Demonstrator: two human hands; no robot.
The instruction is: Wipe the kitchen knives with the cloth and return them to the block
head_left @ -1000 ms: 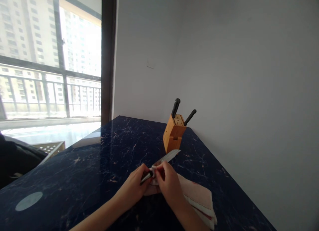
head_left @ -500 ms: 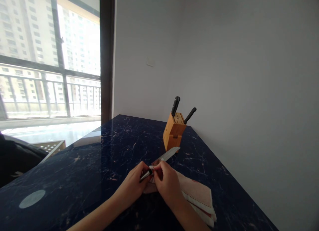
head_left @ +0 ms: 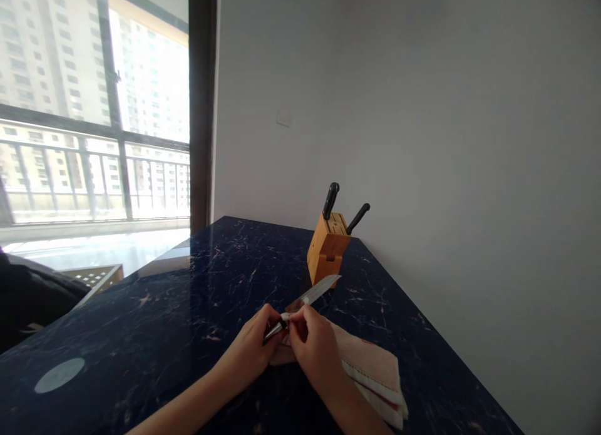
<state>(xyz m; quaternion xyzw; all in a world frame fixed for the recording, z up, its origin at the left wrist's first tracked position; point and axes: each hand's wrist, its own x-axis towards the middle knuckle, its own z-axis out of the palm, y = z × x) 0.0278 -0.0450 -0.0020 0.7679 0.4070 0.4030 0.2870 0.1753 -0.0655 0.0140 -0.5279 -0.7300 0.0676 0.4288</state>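
Observation:
My left hand (head_left: 251,350) is closed around the black handle of a kitchen knife (head_left: 315,292), whose steel blade points up and away toward the knife block. My right hand (head_left: 312,344) pinches a fold of pink cloth against the base of the blade, just past the handle. The rest of the pink cloth (head_left: 375,375) lies folded on the dark marble table (head_left: 178,310) under and to the right of my hands.
A wooden knife block (head_left: 328,250) with two black-handled knives stands at the back of the table near the grey wall. A large window with a railing fills the left side. A pale round spot (head_left: 60,373) marks the table at front left.
Hardly anything has moved. The knife blade has tilted slightly upward and my right hand has slid a little along the blade's base since a second ago.

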